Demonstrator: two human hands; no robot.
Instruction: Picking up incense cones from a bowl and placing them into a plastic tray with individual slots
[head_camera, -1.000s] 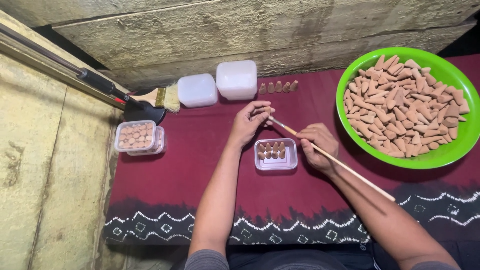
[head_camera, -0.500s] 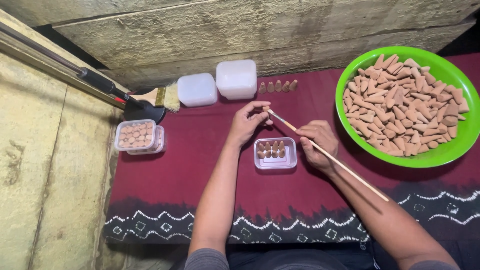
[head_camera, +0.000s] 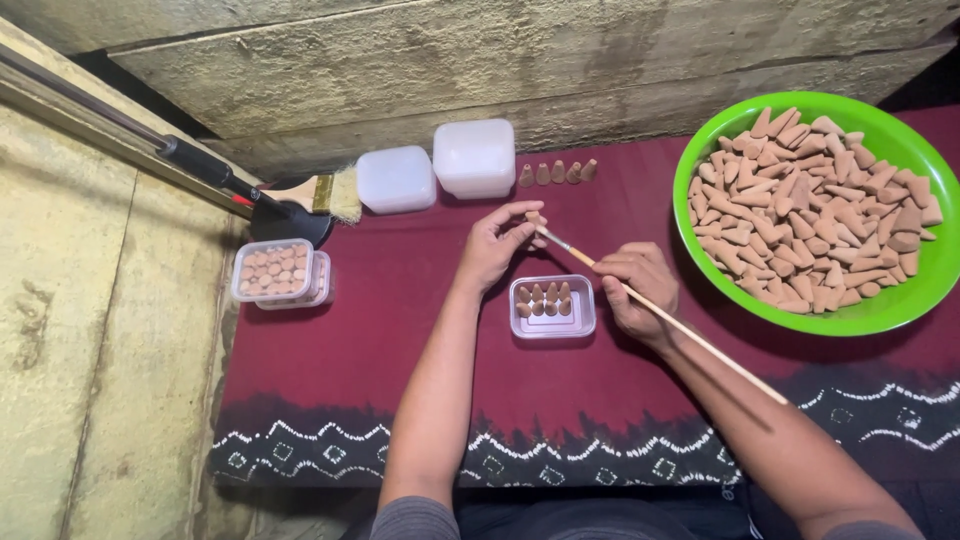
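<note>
Rough concrete walls framed a low worktop (head_camera: 400, 330) covered in a dark red cloth with a white patterned border along its near edge. At the centre of the view, the left hand (head_camera: 497, 245) pinched a small brown cone (head_camera: 533, 217) between thumb and fingertips, holding it just above the cloth. The right hand (head_camera: 638, 290) gripped a long thin wooden stick (head_camera: 690, 332) like a pencil, its far tip touching the cone in the left hand and its near end reaching back past the right forearm. Between the two hands, and slightly nearer the person, a small clear square box (head_camera: 553, 306) sat on the cloth, partly filled with cones standing upright in rows. Just beyond the hands, a short row of five loose cones (head_camera: 557, 172) stood on the cloth beside two empty translucent white containers (head_camera: 440, 168). Well to the right, a large bright green bowl (head_camera: 905, 310) was heaped with many more brown cones. On the left side of the cloth, a stack of clear boxes (head_camera: 278, 275), the top one packed full of cones, rested near the edge. Behind that stack lay a flat paintbrush (head_camera: 322, 193) with a wooden handle and pale bristles, beside a black round object and a long dark rod that ran diagonally along the wall.
</note>
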